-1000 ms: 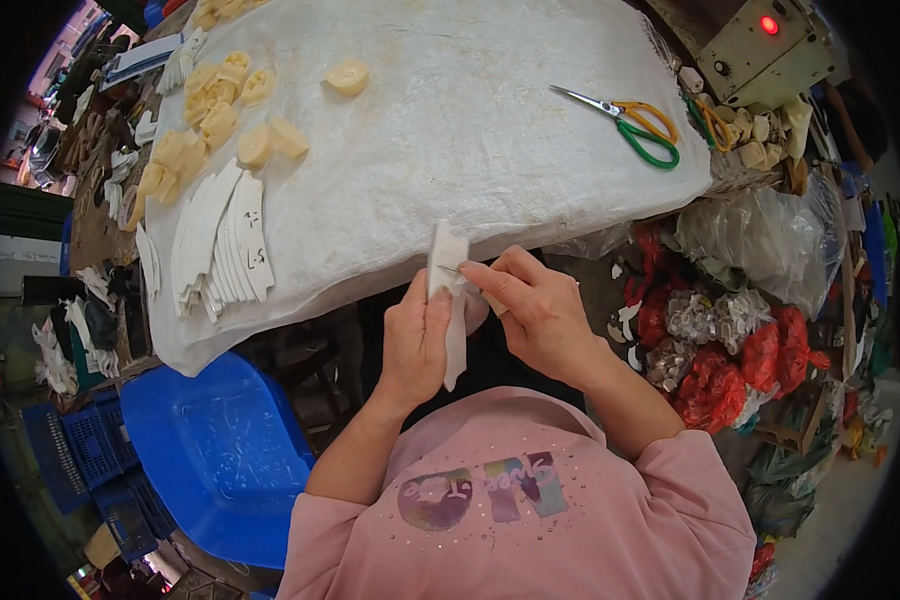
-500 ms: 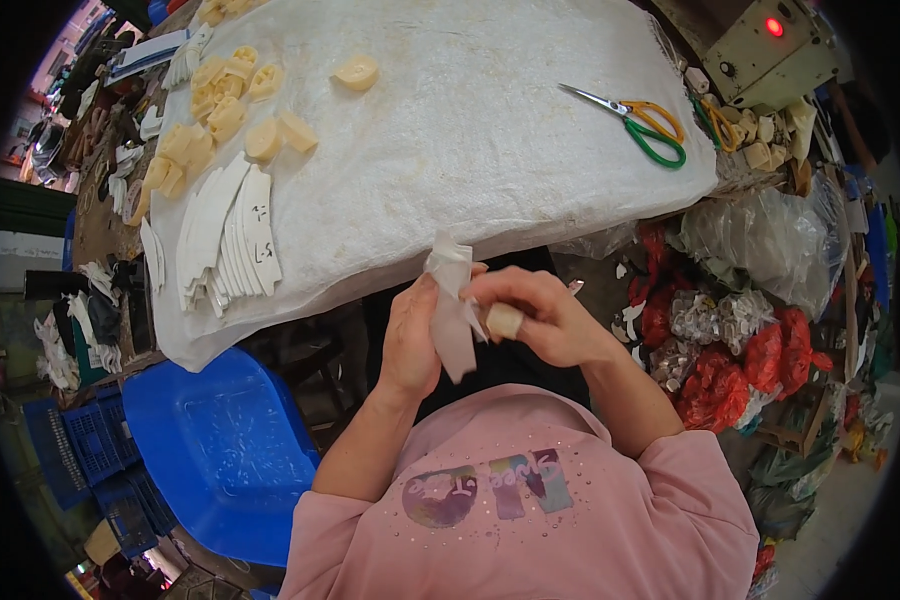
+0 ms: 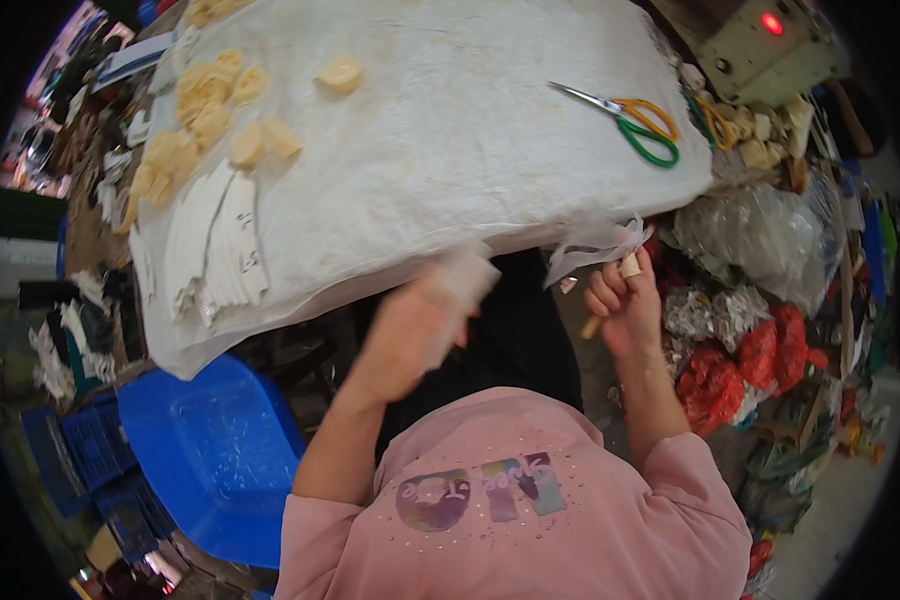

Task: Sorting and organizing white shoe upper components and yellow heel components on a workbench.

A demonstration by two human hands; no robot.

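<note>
Near the table's front edge, my left hand [image 3: 402, 335] is closed on a flat white piece [image 3: 467, 282], both smeared by motion. To its right, my raised right hand [image 3: 625, 305] pinches a thin, see-through whitish film [image 3: 588, 250] that trails off leftward. A beige finger cover [image 3: 630, 266] sits on one of that hand's fingers. On the table's left side lies a fanned stack of curved white strips [image 3: 215, 240], some with dark marks. Scissors [image 3: 625, 120] with one green and one orange handle rest at the table's right, blades partly apart.
A white sheet [image 3: 420, 130] covers the table. Cream-coloured curled rolls [image 3: 205, 95] cluster at its far left, with a single roll [image 3: 340, 74] apart. A blue plastic basin [image 3: 215, 450] stands at lower left. Red and clear plastic bags [image 3: 715, 380] lie at right, below a box with a red light [image 3: 765, 50].
My hands have moved apart. The right has gone right with the thin film, now away from the white piece that stays in my left hand. The view has shifted slightly.
</note>
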